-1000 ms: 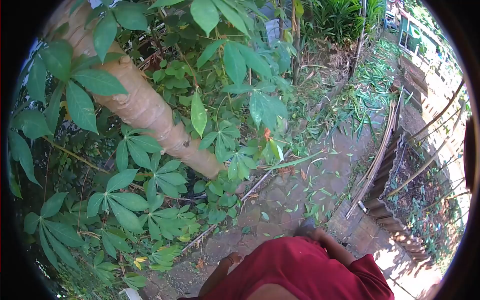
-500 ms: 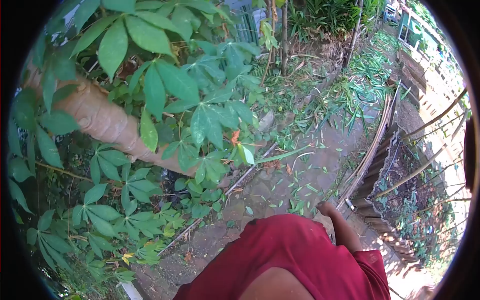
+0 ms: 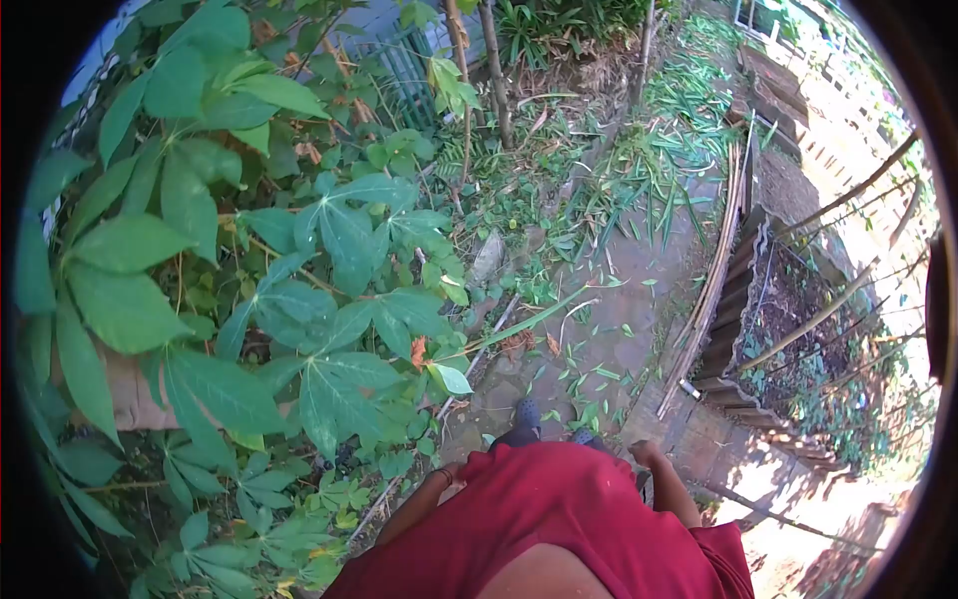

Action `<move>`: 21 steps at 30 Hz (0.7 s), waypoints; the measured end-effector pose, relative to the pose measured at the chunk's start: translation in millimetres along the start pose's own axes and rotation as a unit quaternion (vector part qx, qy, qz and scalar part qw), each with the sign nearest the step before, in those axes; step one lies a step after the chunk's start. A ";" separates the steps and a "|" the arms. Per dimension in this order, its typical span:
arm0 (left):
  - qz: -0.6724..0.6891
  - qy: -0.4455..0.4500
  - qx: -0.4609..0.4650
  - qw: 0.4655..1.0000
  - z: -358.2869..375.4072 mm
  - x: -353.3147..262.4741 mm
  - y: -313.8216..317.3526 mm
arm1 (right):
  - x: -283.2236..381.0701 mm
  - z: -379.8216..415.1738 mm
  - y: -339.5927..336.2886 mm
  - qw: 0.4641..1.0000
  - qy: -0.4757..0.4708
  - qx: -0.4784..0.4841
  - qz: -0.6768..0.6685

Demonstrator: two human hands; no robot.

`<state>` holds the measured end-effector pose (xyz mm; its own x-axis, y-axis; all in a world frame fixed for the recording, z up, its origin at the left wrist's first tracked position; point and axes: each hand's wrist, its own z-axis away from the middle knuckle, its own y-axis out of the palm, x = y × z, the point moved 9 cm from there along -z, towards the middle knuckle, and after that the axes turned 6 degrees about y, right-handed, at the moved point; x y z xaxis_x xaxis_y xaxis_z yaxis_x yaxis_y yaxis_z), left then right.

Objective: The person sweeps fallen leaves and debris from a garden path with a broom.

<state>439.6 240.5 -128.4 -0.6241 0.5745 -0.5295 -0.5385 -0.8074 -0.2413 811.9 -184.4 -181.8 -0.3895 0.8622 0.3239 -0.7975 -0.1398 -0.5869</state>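
Red cloth of a loose short-sleeved shirt [image 3: 569,509] is seen nearest, bulging forward over the body. Beside its left edge the left hand [image 3: 454,471] is partly hidden, a dark band [image 3: 436,475] worn at the wrist; whether its fingers are apart or together cannot be told, and no held thing is shown. At the other edge, the right hand [image 3: 647,454] is hung low with the knuckles outward; its fingers seem loosely curled, but how far they are opened, or whether anything is gripped, cannot be made out.

Dark speckled shoes [image 3: 527,412] are planted on brown stone paving [image 3: 639,265], littered with small leaves. Near the left hand, broad green hand-shaped leaves [image 3: 334,399] are spread, and a thin pale pole [image 3: 375,511] is laid along the path's margin, apparently as edging.

Beyond the right hand, a small white-ended tube [image 3: 690,387] is seen by long curved brown strips [image 3: 715,280]. These are lined up against brown corrugated sheeting [image 3: 726,344], set on edge seemingly to hold back the soil. Farther off, long green blade-like leaves [image 3: 689,115] are strewn over the path.
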 end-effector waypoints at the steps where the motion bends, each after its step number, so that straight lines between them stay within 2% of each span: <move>1: 0.010 0.012 0.013 1.000 -5.5 1.1 -14.9 | 0.1 1.0 -4.6 0.998 0.026 -0.045 -0.037; 2: 0.031 0.022 0.033 0.999 -8.8 4.9 -31.8 | 18.2 -1.7 -9.7 0.995 -0.018 -0.092 -0.036; 3: -0.061 0.060 0.034 0.996 -18.4 -1.4 -49.7 | 13.5 -5.5 -10.1 0.991 0.028 -0.076 -0.107; 4: -0.157 0.096 0.027 0.983 -19.8 -22.2 -74.2 | 39.2 16.9 -38.2 0.980 0.064 -0.079 -0.173; 5: -0.248 0.129 0.014 0.960 -12.0 -58.4 -105.4 | 50.3 28.7 -51.4 0.971 0.080 -0.084 -0.211; 6: -0.367 0.270 0.013 0.890 -39.3 -54.2 -103.1 | 61.1 40.6 -66.5 0.965 0.087 -0.090 -0.231; 8: -0.418 0.227 -0.006 0.879 -61.3 -59.5 -127.3 | 74.6 61.0 -99.7 0.966 0.089 -0.115 -0.216; 11: -0.475 0.220 -0.055 0.850 -90.1 -85.3 -167.8 | 37.6 48.4 -84.4 0.932 0.163 -0.074 -0.315; 13: -0.285 0.170 0.025 0.943 -107.4 -96.3 -186.8 | 0.6 37.0 -65.8 0.919 0.186 -0.067 -0.340; 14: -0.357 0.183 -0.009 0.916 -97.7 -136.0 -201.3 | -24.1 27.8 -51.5 0.912 0.198 -0.079 -0.350; 15: -0.356 0.181 -0.017 0.917 -110.0 -153.9 -210.7 | -32.2 28.4 -49.2 0.901 0.198 -0.045 -0.383; 17: -0.453 0.172 0.068 0.872 -127.8 -167.6 -202.0 | -67.7 10.2 -23.2 0.882 0.203 -0.025 -0.425; 18: -0.479 0.158 0.063 0.861 -145.2 -170.2 -204.6 | -80.1 6.0 -22.2 0.877 0.201 -0.019 -0.435; 19: -0.472 0.156 0.057 0.866 -150.8 -181.5 -198.8 | -75.8 12.1 -38.5 0.939 0.110 -0.042 -0.322; 21: -0.407 0.162 -0.012 0.899 -166.8 -220.3 -226.1 | -66.7 12.1 -86.6 0.978 0.002 -0.075 -0.194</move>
<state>793.3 274.0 -92.8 0.1710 0.9096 -0.3786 -0.7271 -0.1428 -0.6716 901.4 -235.7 -143.6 -0.0689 0.8383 0.5409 -0.8085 0.2707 -0.5226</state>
